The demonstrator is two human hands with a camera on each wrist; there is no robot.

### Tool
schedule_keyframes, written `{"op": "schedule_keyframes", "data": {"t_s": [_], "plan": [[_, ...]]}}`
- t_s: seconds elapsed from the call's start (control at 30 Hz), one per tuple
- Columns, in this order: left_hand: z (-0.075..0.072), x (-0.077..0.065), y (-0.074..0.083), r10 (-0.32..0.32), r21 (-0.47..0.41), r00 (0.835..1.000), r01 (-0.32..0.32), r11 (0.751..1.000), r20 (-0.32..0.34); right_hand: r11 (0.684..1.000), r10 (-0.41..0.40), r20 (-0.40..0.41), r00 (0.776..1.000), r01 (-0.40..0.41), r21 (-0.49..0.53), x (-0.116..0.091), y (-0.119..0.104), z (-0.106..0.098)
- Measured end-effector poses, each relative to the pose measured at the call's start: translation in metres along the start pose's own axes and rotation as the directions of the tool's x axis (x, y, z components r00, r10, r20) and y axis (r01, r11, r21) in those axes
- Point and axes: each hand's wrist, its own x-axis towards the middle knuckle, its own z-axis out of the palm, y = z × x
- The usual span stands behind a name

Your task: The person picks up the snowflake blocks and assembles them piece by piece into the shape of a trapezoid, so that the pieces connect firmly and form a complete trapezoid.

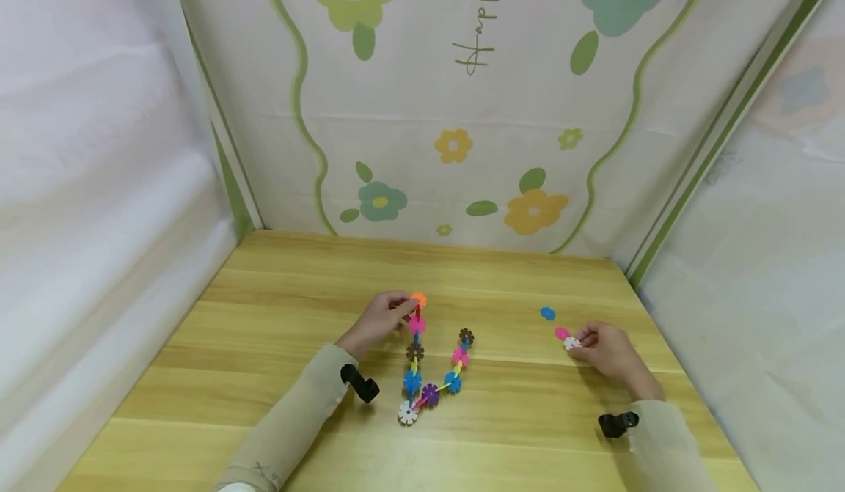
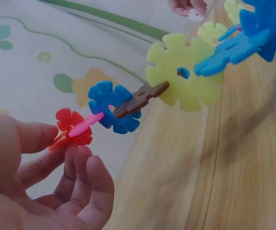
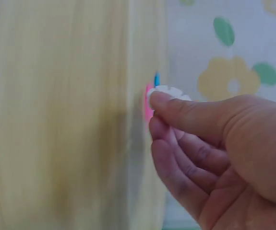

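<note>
My left hand pinches an orange notched disc at one end of a chain of interlocking plastic discs. From there the chain bends at a white disc and runs back up past a purple disc to a brown disc, making a V. Beside the orange disc, the left wrist view shows a red disc and a blue disc. Over at the right, my right hand holds a loose white disc between thumb and fingers. Just beyond it is a pink disc.
A loose blue disc lies farther back, near the pink one. Under everything is a wood-grain table, bordered by a flower-printed cloth at the back and white fabric walls at both sides.
</note>
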Motion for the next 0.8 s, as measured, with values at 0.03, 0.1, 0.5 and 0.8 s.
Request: {"op": "schedule_keyframes", "data": {"t_s": [0.03, 0.1, 0.5, 0.8], "plan": [[0.0, 0.001, 0.0, 0.01, -0.001, 1.0, -0.01, 1.0, -0.001, 1.0, -0.021, -0.008, 1.0, 0.021, 0.013, 0.001, -0.005, 0.003], [0.001, 0.002, -0.001, 0.019, -0.003, 1.0, -0.019, 1.0, -0.009, 0.997, -0.072, -0.028, 0.997, 0.073, 0.039, 0.005, -0.017, 0.01], [0.011, 0.003, 0.002, 0.048, 0.009, 0.997, -0.047, 0.999, -0.058, 0.95, -0.248, -0.006, 0.969, 0.244, 0.196, 0.037, -0.118, 0.054], [0.011, 0.002, 0.002, 0.049, 0.003, 0.997, -0.049, 0.999, -0.068, 0.901, -0.335, 0.01, 0.942, 0.317, 0.295, 0.05, -0.166, 0.091]]}}
